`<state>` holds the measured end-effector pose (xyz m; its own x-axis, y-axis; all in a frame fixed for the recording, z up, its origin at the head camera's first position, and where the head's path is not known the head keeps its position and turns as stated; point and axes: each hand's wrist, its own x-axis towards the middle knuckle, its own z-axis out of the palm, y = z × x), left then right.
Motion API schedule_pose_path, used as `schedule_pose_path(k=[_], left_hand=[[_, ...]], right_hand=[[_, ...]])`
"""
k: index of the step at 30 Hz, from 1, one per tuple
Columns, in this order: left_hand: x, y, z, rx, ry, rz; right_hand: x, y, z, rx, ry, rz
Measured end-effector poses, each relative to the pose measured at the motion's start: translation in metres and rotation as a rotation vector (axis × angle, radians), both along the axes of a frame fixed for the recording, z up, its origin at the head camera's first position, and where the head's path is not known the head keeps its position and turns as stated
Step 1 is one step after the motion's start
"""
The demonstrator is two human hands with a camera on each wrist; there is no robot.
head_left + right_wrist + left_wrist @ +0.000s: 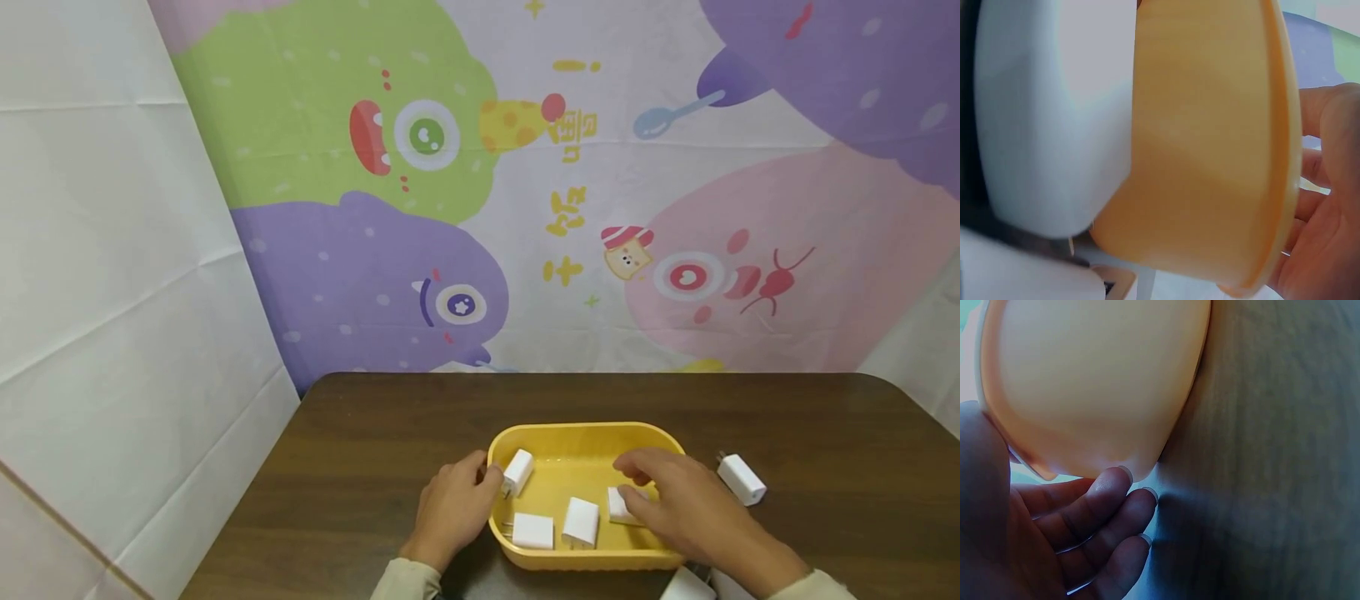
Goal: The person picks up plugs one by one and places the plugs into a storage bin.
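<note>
A yellow plastic basin [585, 560] stands on the table with several white wall chargers in it. My left hand [459, 507] grips its left end, thumb over the rim and fingers against the outer wall [1097, 394]. Over the right part of the basin hovers my right hand [686, 508], its thumb and forefinger apart. A charger [619, 507] lies beneath that hand, partly hidden by the thumb. The other chargers inside are one leaning by the left wall [518, 472], one at the front left [533, 532] and one near the middle [581, 522].
Right of the basin, another charger [742, 480] lies on the dark wooden table [375, 433]. More white chargers [687, 586] sit by the basin's front right corner, under my right forearm. A cartoon-printed cloth [570, 333] hangs behind the table, with white sheeting [135, 250] at the left.
</note>
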<state>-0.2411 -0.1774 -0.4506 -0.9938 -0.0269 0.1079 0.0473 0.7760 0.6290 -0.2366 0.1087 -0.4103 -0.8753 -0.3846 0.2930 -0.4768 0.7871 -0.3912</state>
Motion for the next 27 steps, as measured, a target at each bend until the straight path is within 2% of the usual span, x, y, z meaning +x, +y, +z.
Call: schedule_pose_path(k=[6,11,19,25,27], left_hand=[[0.000,-0.001,-0.001,-0.003,0.005,0.000],[0.001,-0.002,-0.001,-0.002,-0.001,-0.002],[0.001,-0.002,-0.001,-0.011,-0.008,0.002],[0.000,-0.001,0.000,-0.005,-0.004,0.001],[0.000,-0.001,0.000,-0.003,-0.003,-0.001]], right_hand=[[0.004,0.007,0.001,-0.027,0.055,-0.006],[0.008,0.012,0.006,-0.020,0.015,-0.048],[0.017,0.028,0.005,-0.127,0.117,-0.066],[0.025,0.039,0.008,-0.145,0.004,-0.171],[0.027,0.043,0.008,-0.146,-0.009,-0.188]])
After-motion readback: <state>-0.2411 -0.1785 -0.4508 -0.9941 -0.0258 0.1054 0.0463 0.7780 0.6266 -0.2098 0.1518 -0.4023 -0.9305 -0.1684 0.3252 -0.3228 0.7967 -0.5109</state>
